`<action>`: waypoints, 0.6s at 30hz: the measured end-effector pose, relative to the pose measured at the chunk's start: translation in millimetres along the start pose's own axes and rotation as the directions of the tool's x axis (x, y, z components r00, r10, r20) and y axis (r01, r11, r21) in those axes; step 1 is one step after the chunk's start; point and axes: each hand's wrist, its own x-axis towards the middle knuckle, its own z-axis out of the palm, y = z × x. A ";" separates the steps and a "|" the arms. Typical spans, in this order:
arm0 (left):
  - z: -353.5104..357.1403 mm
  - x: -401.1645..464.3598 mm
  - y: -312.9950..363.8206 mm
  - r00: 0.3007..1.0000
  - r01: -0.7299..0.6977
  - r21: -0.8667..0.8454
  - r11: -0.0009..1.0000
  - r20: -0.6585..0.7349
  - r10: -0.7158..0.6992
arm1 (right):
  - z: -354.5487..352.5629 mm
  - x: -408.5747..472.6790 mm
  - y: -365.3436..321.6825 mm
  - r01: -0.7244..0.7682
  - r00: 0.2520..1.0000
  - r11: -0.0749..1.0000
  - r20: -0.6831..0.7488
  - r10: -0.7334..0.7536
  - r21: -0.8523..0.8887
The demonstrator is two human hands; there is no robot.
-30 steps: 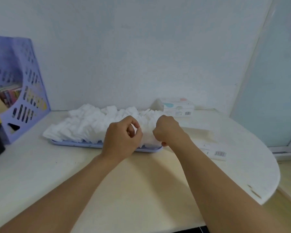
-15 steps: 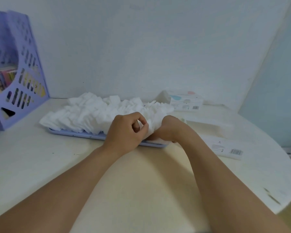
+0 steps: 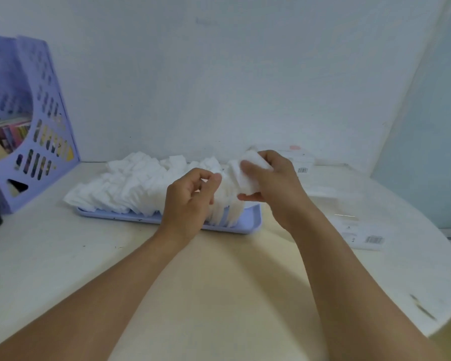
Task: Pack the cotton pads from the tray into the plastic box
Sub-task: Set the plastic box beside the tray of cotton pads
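Home study corner: desk (image 3: 63,256), file rack (image 3: 37,131) with books.

Pale table (image 3: 219,282), lavender tray (image 3: 248,225) (heaped), file rack (image 3: 37,142)

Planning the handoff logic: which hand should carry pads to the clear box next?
Right. The right hand already grips a stack of cotton pads, and the clear plastic box sits on its side; the left hand holds nothing visible.
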 end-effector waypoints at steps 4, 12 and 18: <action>4.0 -0.6 15.5 0.977 0.206 -0.226 0.952 0.099 -0.188 | 4.4 -4.3 1.8 -0.142 0.970 0.941 0.233 0.071 0.307; 2.8 1.1 14.6 0.941 0.319 -0.303 0.898 -0.011 -0.338 | -8.4 10.6 12.5 0.242 0.929 0.833 -0.128 -0.346 -0.497; 8.8 -0.9 17.3 0.918 0.389 -0.464 0.796 0.118 -0.380 | -12.3 8.8 28.6 0.109 0.994 0.397 0.108 -0.026 -0.911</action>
